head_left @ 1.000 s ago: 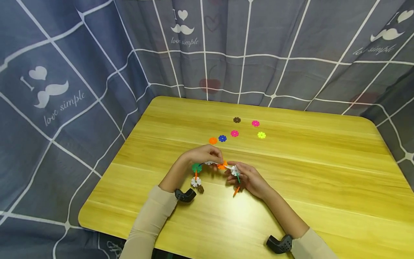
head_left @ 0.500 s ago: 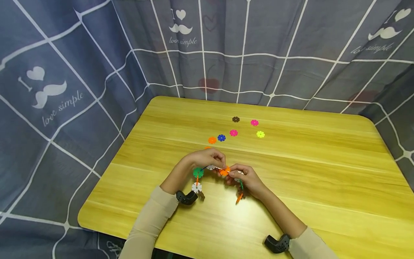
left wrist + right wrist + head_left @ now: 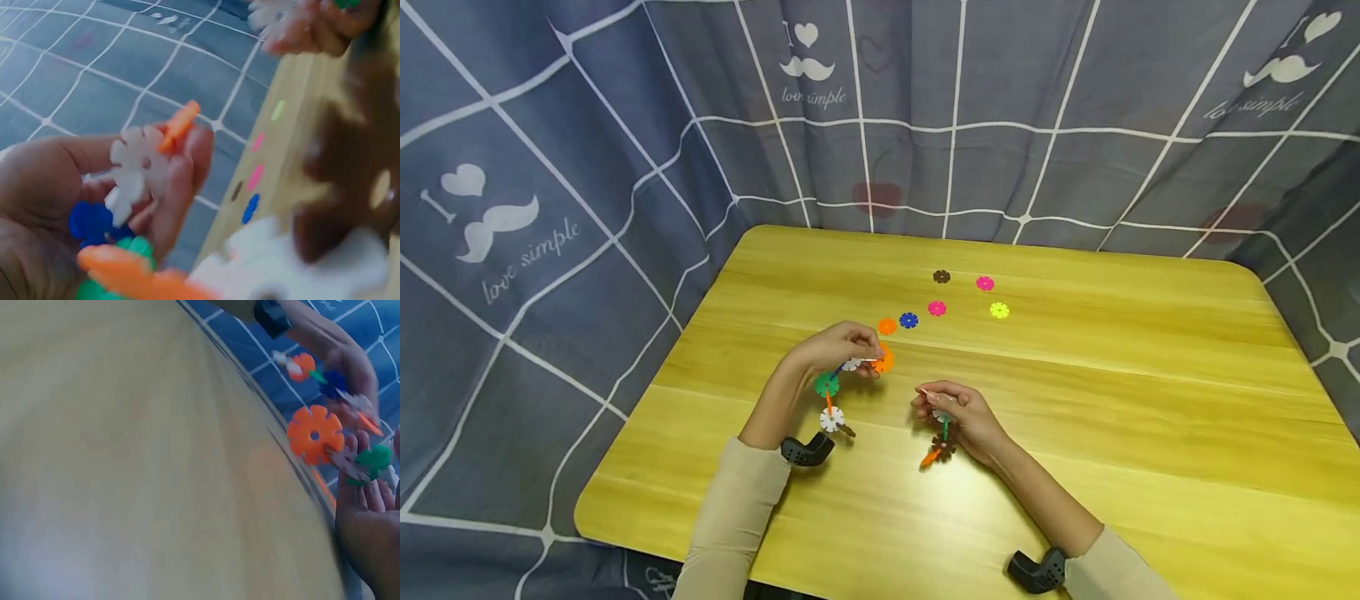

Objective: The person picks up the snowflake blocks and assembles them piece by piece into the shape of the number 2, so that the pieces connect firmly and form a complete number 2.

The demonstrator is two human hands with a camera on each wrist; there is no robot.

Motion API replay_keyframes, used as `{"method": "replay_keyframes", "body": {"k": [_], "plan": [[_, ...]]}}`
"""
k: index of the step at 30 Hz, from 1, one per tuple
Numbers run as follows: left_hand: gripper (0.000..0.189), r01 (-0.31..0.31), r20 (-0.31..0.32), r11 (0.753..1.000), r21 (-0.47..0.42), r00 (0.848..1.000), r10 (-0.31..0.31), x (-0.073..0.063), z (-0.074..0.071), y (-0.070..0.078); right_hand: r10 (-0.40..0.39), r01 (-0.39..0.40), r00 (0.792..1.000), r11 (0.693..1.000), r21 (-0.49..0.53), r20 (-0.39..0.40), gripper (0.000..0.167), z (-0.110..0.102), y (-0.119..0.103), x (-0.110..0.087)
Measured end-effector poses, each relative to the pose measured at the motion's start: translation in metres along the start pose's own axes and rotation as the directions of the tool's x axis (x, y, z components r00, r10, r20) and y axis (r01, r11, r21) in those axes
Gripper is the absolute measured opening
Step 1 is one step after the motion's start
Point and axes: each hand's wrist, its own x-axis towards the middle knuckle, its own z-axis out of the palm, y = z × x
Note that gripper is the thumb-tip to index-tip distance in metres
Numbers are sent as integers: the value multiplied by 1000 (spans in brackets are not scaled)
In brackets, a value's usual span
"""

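My left hand [image 3: 837, 343] pinches one end of a chain of notched plastic building discs, near an orange disc [image 3: 883, 359] and a white disc [image 3: 134, 165]. From there the chain hangs down past the wrist, through a blue disc [image 3: 95, 222], a green disc [image 3: 827, 384], an orange one, a white disc [image 3: 831, 418] and a brown one. To the right, my right hand [image 3: 967, 418] holds a shorter chain between thumb and fingers. White and green discs show at its fingers, with a brown disc [image 3: 943, 448] and an orange disc [image 3: 306, 445] dangling below. A gap separates the two chains.
Loose discs lie flat on the wooden table [image 3: 1120, 400] beyond the hands: orange [image 3: 887, 326], blue [image 3: 908, 320], two pink [image 3: 937, 308], dark brown [image 3: 942, 276] and yellow [image 3: 999, 310]. A grey checked curtain [image 3: 1000, 100] hangs around the table's far and left sides.
The hands were close together on what looked like one chain. Now they are apart, each with its own length of discs; the left hand has moved left, the orange disc staying with it.
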Motion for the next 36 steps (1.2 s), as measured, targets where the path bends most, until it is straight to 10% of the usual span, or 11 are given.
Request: {"method": "replay_keyframes", "body": {"k": [5,12,36], "plan": [[16,-32,68,999,-13,997,33,8,15,0,20,-21,1000,999,44,14,43,5,5,4],[14,-41,40,998,40,998,39,12,35,4,-29,28,1000,997,70,10,21,5,6,3],[16,-37,-10,997,71,999,38,11,40,6,-56,58,998,997,55,-28,20,5,7,4]]}}
